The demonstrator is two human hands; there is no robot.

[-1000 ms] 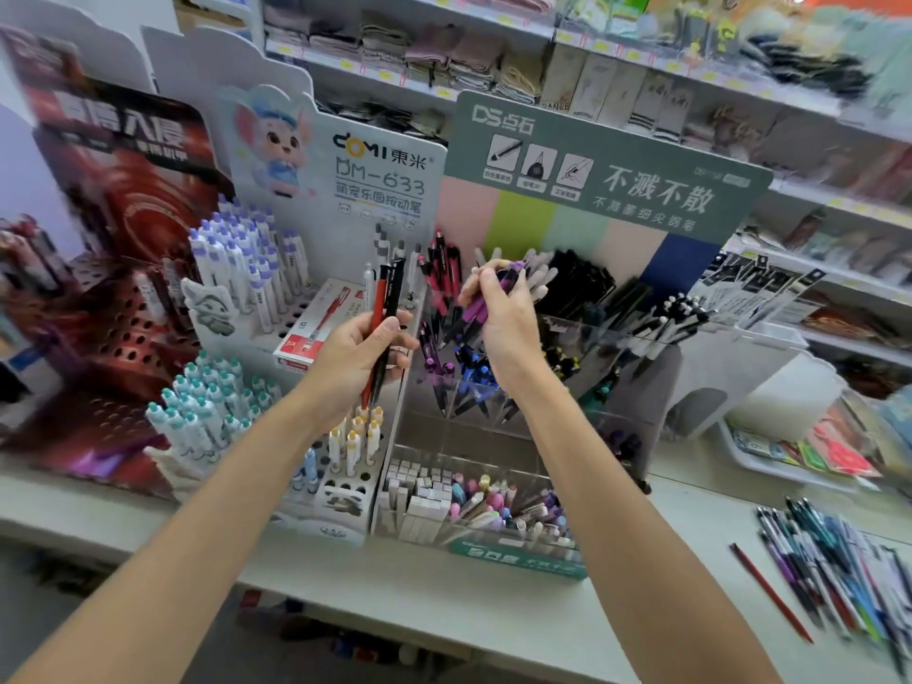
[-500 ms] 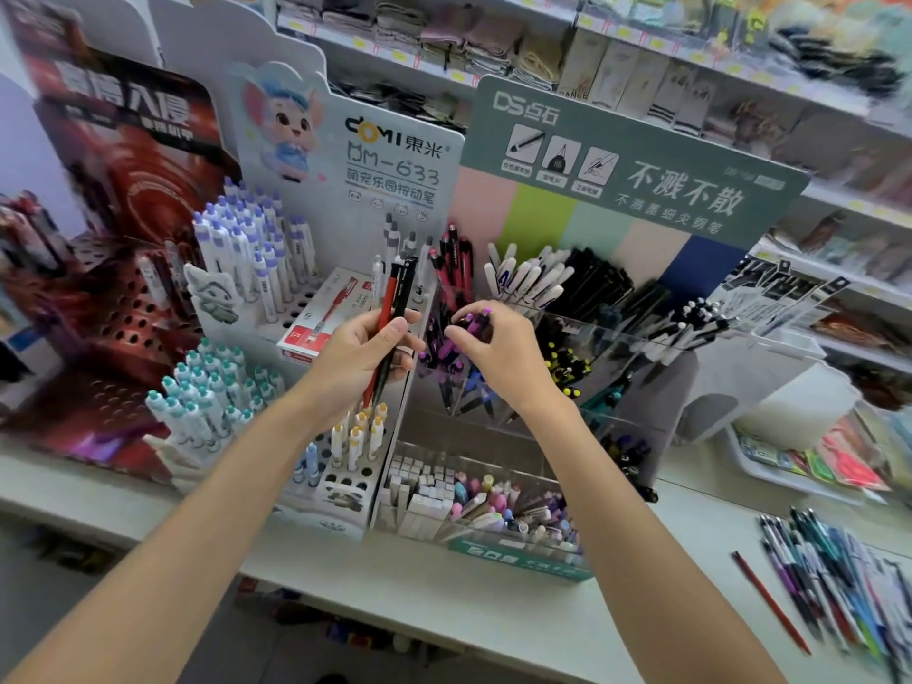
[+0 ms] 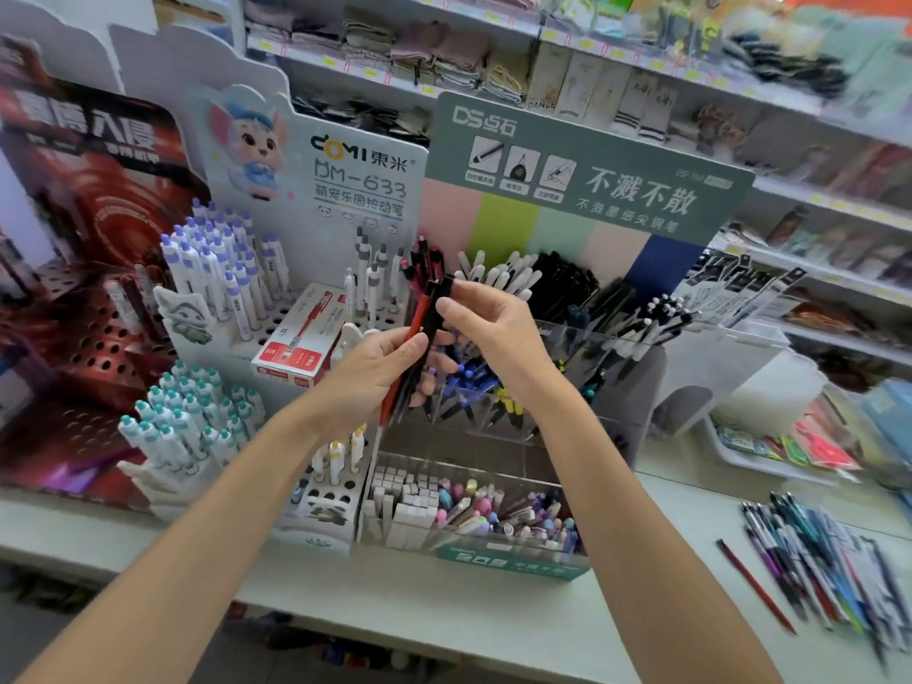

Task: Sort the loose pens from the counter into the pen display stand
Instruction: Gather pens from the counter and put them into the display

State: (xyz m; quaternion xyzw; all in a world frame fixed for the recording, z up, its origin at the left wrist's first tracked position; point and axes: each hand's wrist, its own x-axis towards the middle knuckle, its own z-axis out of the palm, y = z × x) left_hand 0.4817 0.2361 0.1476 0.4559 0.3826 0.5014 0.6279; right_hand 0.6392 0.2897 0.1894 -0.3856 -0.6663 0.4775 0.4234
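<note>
Few pens remaining in the bundle [image 3: 425, 319], red and black, clamped in left hand [image 3: 370, 382] just before the pen display stand [image 3: 587, 338]; purple ones gone from right hand [image 3: 498, 338], now pinching the top of its black pen [image 3: 438, 308], likely next to file. Far cells packed with red, white-capped and black pens, middle with blue and purple; loose pens [image 3: 829, 550] heaped on counter [image 3: 493, 609], near right.
</note>
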